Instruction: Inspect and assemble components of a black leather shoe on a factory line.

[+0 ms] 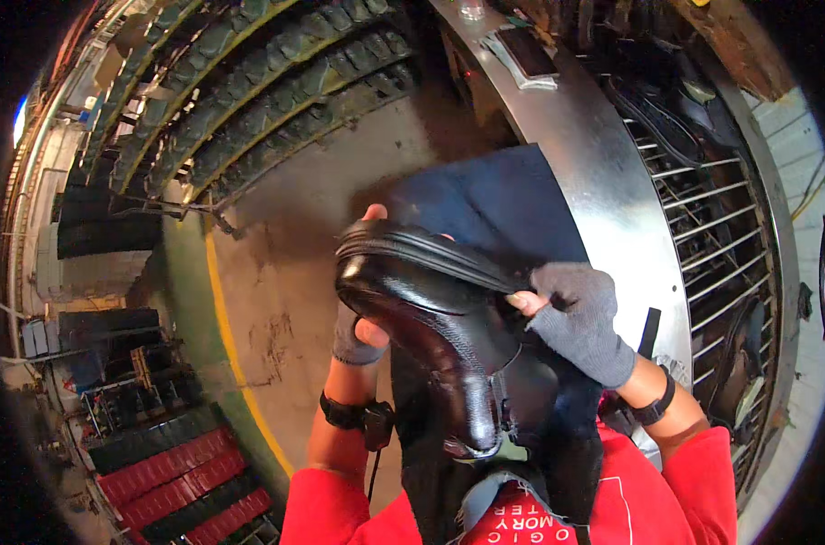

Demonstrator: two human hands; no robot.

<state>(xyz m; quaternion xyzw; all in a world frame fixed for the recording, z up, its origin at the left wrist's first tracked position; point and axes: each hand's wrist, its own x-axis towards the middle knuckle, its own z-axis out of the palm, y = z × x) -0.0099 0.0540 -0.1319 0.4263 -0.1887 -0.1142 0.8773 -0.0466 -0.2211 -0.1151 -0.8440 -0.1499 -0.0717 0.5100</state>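
Note:
A glossy black leather boot (439,331) is held tilted in front of my chest, its thick ridged sole edge turned away from me and its shaft toward me. My left hand (365,318), in a grey fingerless glove, wraps round the toe end, thumb on the upper. The fingers of my right hand (576,313), also gloved, are pinched at the sole edge on the other end. Whether they grip the sole itself or a thin strip along it, I cannot tell. A dark cloth or apron (485,195) spreads behind and under the boot.
To the right runs a metal bench (603,173) with a barred rack (716,232) holding dark shoe parts. A dark flat pad on papers (526,54) lies on the bench. Shelves of dark footwear (276,82) stand far left. A yellow line (226,318) crosses the floor.

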